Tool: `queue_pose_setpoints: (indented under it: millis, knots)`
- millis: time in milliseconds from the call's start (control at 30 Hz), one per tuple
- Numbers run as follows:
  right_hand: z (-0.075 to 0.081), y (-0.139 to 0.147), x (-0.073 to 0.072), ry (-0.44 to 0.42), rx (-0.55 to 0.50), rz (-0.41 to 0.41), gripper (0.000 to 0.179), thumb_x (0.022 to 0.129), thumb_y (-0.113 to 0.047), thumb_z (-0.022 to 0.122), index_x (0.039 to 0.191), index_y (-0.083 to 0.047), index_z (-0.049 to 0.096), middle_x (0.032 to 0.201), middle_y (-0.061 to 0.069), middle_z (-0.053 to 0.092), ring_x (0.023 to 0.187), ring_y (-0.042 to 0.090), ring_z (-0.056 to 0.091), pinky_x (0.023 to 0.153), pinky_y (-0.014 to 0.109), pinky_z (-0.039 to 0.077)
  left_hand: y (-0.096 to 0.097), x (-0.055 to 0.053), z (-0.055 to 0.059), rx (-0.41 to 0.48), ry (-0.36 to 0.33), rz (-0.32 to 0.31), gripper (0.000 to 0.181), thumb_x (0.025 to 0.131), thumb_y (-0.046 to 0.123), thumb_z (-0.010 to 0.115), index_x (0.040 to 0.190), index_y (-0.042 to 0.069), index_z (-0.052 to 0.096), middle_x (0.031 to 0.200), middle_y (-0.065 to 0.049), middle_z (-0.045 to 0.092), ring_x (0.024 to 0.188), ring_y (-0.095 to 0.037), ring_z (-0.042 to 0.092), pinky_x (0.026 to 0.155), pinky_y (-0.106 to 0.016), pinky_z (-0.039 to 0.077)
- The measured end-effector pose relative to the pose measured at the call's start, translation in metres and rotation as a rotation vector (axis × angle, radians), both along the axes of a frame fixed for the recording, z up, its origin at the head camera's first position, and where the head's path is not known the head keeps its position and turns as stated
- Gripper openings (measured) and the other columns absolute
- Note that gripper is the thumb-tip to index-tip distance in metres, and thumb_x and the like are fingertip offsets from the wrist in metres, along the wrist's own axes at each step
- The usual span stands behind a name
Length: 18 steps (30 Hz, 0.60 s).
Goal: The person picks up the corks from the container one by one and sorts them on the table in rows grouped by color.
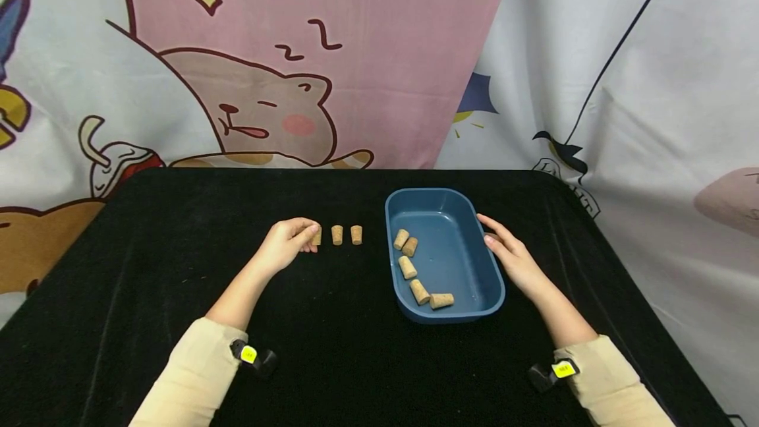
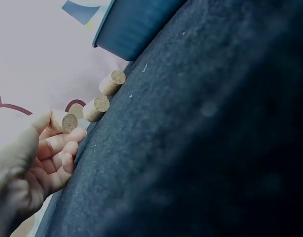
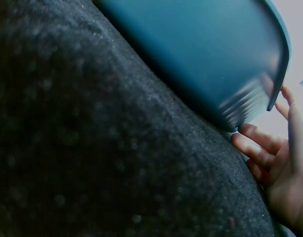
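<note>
My left hand (image 1: pixel 287 242) pinches a cork (image 2: pixel 64 122) between thumb and fingers, left of two other corks. Those two, a middle cork (image 1: pixel 337 235) and a right-hand cork (image 1: pixel 356 235), stand upright in a row with it. To their right sits a blue plastic bin (image 1: pixel 456 256), with several corks (image 1: pixel 420 291) lying along its left side and near corner. Extended fingers of my right hand (image 1: pixel 511 256) touch the bin's right rim and outer wall. In the right wrist view, the fingertips (image 3: pixel 247 129) are at the bin's ribbed side, low near the cloth.
A black cloth (image 1: pixel 332 361) covers the table. Behind it hangs a printed curtain (image 1: pixel 385 84) with cartoon animals, reaching down to the table's back edge. Each of my wrists carries a strapped camera, the left camera (image 1: pixel 267 362) and the right camera (image 1: pixel 541 377).
</note>
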State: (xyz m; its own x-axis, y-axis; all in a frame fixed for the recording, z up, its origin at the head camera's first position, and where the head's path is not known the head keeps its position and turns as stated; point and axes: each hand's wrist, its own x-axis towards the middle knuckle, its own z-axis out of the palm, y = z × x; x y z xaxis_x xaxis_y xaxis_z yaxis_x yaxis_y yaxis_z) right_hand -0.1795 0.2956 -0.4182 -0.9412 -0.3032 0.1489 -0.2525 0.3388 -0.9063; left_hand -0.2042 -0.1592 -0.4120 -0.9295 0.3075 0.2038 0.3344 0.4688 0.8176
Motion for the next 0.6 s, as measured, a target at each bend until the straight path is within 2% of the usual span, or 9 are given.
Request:
queue_pose_setpoints:
  millis: [233,467,600]
  knots:
    - [0.0008,0.0009,0.0007,-0.013,0.006,0.002,0.05,0.105,-0.024,0.037,0.151,-0.009,0.025,0.138,0.029,0.041,0.106,0.004,0.055,0.082,0.03,0.049,0.0032,-0.0037,0.0012,-0.023,-0.019,0.011,0.026,0.101,0.014,0.05,0.106,-0.008,0.064,0.075,-0.008,0.065,0.067,-0.02,0.062,0.062,-0.029,0.051]
    - [0.0007,0.0019,0.0015,-0.019,-0.002,0.007,0.05,0.105,-0.023,0.037,0.151,-0.009,0.025,0.139,0.029,0.04,0.107,0.004,0.054,0.082,0.03,0.05,0.0084,-0.0071,0.0039,-0.083,-0.073,0.033,0.019,0.099,0.012,0.054,0.107,-0.002,0.063,0.081,-0.007,0.063,0.07,-0.019,0.061,0.066,-0.033,0.051]
    - [0.0005,0.0024,0.0008,-0.027,-0.008,0.009,0.05,0.105,-0.024,0.037,0.151,-0.01,0.024,0.138,0.029,0.041,0.107,0.005,0.055,0.082,0.031,0.05,0.0096,-0.0084,0.0033,-0.099,-0.073,0.042,0.018,0.098,0.012,0.055,0.106,-0.001,0.064,0.078,-0.007,0.063,0.069,-0.019,0.061,0.066,-0.034,0.05]
